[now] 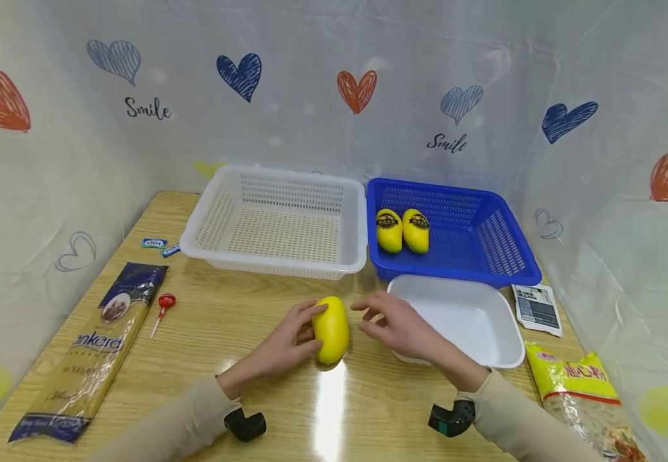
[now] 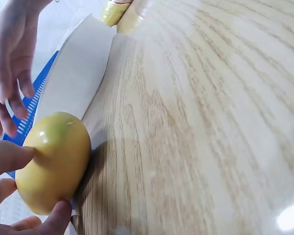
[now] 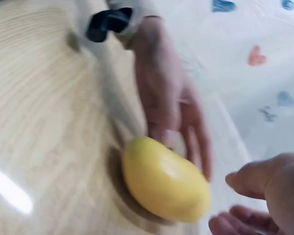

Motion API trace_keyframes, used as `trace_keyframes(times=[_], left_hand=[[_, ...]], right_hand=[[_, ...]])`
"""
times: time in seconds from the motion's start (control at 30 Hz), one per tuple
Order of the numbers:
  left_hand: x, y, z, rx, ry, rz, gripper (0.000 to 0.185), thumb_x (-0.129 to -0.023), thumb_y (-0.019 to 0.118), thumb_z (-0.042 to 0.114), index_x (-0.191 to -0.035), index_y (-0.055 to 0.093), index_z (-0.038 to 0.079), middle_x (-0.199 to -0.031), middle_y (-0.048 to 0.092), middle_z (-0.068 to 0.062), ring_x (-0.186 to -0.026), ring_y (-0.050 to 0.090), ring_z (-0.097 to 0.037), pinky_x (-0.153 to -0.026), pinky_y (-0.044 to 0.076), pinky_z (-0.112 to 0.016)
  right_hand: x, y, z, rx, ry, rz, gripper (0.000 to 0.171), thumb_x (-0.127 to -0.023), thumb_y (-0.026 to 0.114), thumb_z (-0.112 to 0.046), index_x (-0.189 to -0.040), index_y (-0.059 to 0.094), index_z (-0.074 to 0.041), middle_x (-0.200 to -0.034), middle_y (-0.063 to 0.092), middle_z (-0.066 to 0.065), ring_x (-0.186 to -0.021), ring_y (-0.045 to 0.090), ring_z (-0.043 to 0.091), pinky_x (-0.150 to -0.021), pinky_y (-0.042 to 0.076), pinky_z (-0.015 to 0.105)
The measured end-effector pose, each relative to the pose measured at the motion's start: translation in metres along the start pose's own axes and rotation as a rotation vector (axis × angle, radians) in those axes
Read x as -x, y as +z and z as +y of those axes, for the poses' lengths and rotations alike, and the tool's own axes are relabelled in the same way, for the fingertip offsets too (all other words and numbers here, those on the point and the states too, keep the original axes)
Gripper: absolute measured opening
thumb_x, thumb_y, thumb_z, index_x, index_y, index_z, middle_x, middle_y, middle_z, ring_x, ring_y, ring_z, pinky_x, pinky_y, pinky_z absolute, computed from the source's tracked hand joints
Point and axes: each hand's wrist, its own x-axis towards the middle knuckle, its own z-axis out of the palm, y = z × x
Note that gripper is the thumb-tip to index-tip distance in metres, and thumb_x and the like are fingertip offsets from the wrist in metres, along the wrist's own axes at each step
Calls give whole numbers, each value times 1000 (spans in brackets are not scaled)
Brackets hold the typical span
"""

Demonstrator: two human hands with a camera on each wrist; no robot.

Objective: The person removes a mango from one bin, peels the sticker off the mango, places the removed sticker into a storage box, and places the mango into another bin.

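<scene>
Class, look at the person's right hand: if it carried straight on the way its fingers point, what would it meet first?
Most likely the yellow mango, which the left hand grips on the table. The right hand hovers open just beside it, fingertips aimed at it across a small gap, though exact depth is unclear.

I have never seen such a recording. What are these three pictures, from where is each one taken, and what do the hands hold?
There is no machine: a person works with two bare hands. The wide picture comes from a camera on the head; the other two come from cameras strapped to each wrist. The left hand holds a smooth yellow mango-shaped fruit on the wooden table. The right hand is beside it, fingers relaxed, not touching. Behind stand an empty white plastic basket and a blue plastic basket with two more yellow fruits. A white shallow tray lies by the right hand.
</scene>
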Motion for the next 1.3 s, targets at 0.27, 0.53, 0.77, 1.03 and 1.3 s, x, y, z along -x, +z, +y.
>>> trace_keyframes(times=[0.27, 0.53, 0.77, 1.03, 1.3], left_hand=[[2, -5, 1, -11, -5, -3, 61, -94, 62, -2, -148, 33, -1, -149, 32, -25, -127, 48, -39, -99, 46, -40], [5, -32, 16, -455, 106, 79, 56, -88, 72, 6, -138, 47, -2, -139, 51, -19, -121, 55, -33, -95, 50, -43], [1, -116, 46, -605, 297, 313, 42, -88, 69, 2, -128, 56, -6, -133, 55, -22, -123, 51, -37, -101, 43, -50], [12, -213, 38, -507, -131, 484, 59, -100, 57, 24, -146, 35, -7, -156, 11, -32, -141, 12, -52, -108, 15, -68], [32, -238, 1, 61, -267, 372, 62, -102, 54, 28, -154, 26, 7, -153, 33, -19, -115, 56, -10, -93, 50, -27]], right_hand=[[-17, 43, -5, 28, 43, -47, 54, -92, 69, -20, -140, 47, -7, -133, 40, 21, -108, 50, 28, -89, 47, 42], [-22, 58, -7, -46, 19, -117, 62, -93, 66, -23, -148, 39, -14, -147, 27, 29, -122, 48, 39, -95, 44, 53], [-28, 42, -21, -154, 48, -146, 59, -94, 65, -30, -148, 42, -23, -144, 32, 20, -117, 50, 34, -88, 51, 42], [-78, -15, -48, -163, -92, 13, 53, -101, 57, -27, -150, 38, -20, -146, 29, 18, -113, 54, 33, -82, 55, 34], [-161, -28, -18, -119, 128, 67, 47, -104, 48, -30, -149, 38, -22, -146, 33, 17, -122, 42, 28, -97, 45, 42]])
